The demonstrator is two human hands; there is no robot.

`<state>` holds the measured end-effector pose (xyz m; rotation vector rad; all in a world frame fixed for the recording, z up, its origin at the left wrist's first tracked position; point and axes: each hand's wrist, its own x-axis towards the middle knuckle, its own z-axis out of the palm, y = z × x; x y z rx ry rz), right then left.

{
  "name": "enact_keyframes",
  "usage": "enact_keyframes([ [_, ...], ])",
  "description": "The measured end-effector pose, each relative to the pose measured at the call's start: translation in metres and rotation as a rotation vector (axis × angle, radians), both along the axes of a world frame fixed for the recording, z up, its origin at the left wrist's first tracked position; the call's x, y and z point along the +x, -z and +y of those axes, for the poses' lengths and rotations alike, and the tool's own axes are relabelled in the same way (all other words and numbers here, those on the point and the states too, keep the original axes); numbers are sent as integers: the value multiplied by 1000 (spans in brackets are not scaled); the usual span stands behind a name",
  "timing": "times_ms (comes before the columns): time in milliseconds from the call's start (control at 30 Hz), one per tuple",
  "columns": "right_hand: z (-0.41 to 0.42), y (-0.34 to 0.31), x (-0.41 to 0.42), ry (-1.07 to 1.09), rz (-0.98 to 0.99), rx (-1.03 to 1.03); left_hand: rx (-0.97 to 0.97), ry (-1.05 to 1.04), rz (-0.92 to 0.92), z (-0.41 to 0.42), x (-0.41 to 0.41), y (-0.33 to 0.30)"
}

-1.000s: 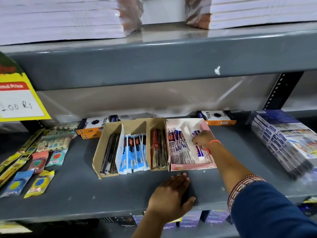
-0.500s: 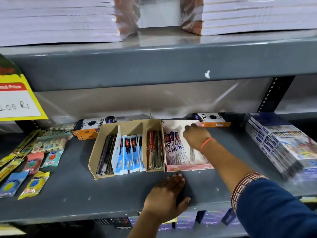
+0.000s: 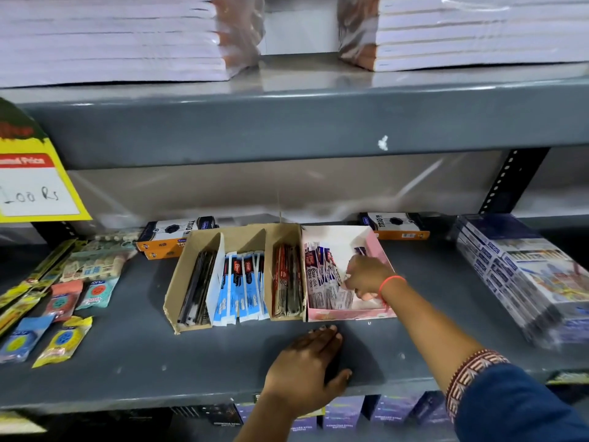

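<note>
My right hand [image 3: 366, 272] reaches into the pink-and-white open box [image 3: 350, 314] on the grey shelf [image 3: 159, 362]. Its bent fingers and thumb pinch the right side of a row of white pen packets [image 3: 322, 279] that stand along the box's left wall. A red thread circles that wrist. My left hand [image 3: 310, 362] lies flat on the shelf's front edge, fingers straight, just in front of the boxes and holding nothing.
A brown cardboard box [image 3: 178, 298] left of the pink one holds black, blue-white and red pen packs in compartments. Orange-black cartons [image 3: 172, 237] stand behind. Loose packets [image 3: 60, 339] lie at left, wrapped boxes [image 3: 522, 275] at right. The upper shelf [image 3: 287, 122] hangs overhead with paper stacks.
My right hand went from the box's right side to its back, then came forward and left onto the row of packets. My left hand stayed flat on the shelf.
</note>
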<state>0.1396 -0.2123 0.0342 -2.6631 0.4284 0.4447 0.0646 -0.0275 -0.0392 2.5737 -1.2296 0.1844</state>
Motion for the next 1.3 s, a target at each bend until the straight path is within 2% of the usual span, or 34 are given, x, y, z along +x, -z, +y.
enact_keyframes([
  [100, -2, 4, -1, 32, -20, -31, 40, 3, -1, 1, 0, -1],
  [233, -7, 8, 0, 44, -77, -74, 30, 17, 85, 1, 3, 10],
  [333, -1, 12, 3, -54, -225, -260, 14, 14, 59, 0, 5, 15],
  [400, 9, 17, 5, -115, -297, -216, 16, 17, 72, 0, 5, 13],
  [467, 21, 25, 5, -229, -192, -95, 16, 24, 17, 1, 4, 15],
  [533, 27, 32, 5, -313, -34, -100, -2, 14, 20, 0, 3, 9],
  [633, 13, 37, 4, -285, 52, -127, -5, 1, -22, 0, 3, 9],
  [700, 2, 33, 4, -267, 82, -184, 9, 6, 32, 1, 2, 9],
  [767, -1, 28, 5, -251, 59, -175, -9, 19, 75, 0, 5, 13],
  [867, 12, 24, 7, -255, 1, -59, -14, 9, 27, 0, 5, 12],
  [1033, 6, 33, 4, -285, 51, -79, -13, 20, 17, -1, 2, 8],
  [1167, -16, 25, 2, -267, 26, 47, 9, -6, 14, 0, 0, 8],
  [1233, -17, 25, 2, -234, -56, -69, -13, -14, 58, 1, 0, 7],
  [1300, -14, 29, 1, -193, -39, -139, 12, -22, 42, 0, 0, 7],
])
